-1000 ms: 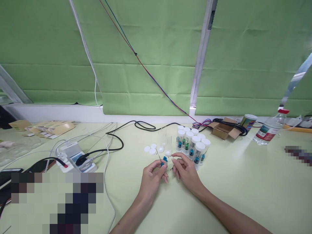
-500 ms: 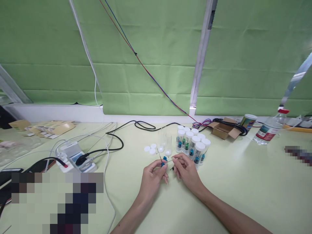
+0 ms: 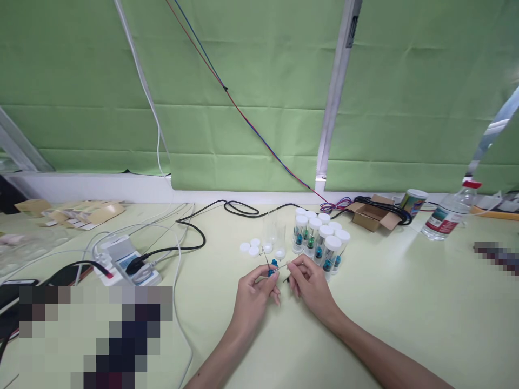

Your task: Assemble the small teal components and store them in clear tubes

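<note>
Between the thumb and fingers of my left hand (image 3: 256,286) is a small blue part (image 3: 273,268) with a thin dark wire-like piece (image 3: 265,257) sticking up from it. My right hand (image 3: 307,278) pinches a thin, pale rod (image 3: 280,267) whose other end meets the blue part. A small dark piece (image 3: 286,280) shows under my right fingers; its kind is too small to tell. Just beyond my hands stand clear open tubes (image 3: 279,240) and several loose white caps (image 3: 253,251). Capped clear tubes (image 3: 332,254) holding blue and green parts stand grouped behind my right hand.
At the back right are a small cardboard box (image 3: 373,216) with black cable, a can (image 3: 413,202) and a water bottle (image 3: 446,216). A power strip (image 3: 125,265) with plugs and cables lies on the left. A white cable (image 3: 175,302) runs down the table.
Almost nothing differs. My right hand and the pale rod have shifted very slightly; my left hand keeps its place with the blue part.
</note>
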Demonstrator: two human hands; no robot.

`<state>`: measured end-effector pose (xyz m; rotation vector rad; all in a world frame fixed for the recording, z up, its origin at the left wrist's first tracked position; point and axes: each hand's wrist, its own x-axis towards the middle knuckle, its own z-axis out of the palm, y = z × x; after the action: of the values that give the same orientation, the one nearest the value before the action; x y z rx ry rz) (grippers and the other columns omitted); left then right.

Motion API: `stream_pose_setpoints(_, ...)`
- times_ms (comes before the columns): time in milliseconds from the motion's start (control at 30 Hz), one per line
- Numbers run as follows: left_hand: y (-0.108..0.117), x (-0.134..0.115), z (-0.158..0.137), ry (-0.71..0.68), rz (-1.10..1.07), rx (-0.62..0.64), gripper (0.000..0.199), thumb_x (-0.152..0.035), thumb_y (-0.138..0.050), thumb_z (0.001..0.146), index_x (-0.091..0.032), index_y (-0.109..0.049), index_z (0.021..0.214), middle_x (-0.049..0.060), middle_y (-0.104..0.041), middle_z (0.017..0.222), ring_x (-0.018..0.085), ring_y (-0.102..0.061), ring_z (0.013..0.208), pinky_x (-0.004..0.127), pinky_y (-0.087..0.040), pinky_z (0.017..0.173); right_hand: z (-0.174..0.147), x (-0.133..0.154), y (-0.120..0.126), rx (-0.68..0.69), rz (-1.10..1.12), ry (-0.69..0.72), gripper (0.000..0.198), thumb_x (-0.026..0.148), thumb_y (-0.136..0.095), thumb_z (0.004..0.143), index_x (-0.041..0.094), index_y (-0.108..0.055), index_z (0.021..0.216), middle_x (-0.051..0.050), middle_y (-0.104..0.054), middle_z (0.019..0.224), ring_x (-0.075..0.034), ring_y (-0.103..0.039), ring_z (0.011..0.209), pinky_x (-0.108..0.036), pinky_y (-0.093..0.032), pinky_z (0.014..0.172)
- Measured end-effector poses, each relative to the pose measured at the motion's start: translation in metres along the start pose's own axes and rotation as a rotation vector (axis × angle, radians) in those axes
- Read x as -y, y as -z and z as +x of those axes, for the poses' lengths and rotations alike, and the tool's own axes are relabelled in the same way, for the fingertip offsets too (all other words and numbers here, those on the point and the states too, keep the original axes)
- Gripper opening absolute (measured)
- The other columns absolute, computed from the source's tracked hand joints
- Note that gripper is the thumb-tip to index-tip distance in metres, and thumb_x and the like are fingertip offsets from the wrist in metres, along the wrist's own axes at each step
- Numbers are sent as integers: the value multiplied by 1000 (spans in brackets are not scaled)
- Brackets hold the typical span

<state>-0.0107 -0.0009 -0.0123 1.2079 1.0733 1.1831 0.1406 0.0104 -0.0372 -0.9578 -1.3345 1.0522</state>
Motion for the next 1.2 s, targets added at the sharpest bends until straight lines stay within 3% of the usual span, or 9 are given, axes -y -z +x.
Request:
stream_pose_setpoints(800, -3, -2, -4, -64, 41, -13, 26, -38, -69, 76, -17, -70, 90, -2, -59, 59, 13, -56, 45, 26, -47, 51, -1, 5, -1, -24, -72, -9, 38, 47, -53, 91, 22, -41, 66, 8, -42, 41, -8, -35, 36, -21, -29, 41)
stream_pose_setpoints(1200, -1, -5, -1, 55, -105, -84, 33, -40, -77, 67, -15, -69, 85, -1, -62, 64, 10, -54, 46, 25, -45, 53, -2, 7, -2, 31, -16, 10, 31, 49, -56, 89, 20, -57, 100, 5, -55, 53, -8, -41, 39, -21, -33, 40)
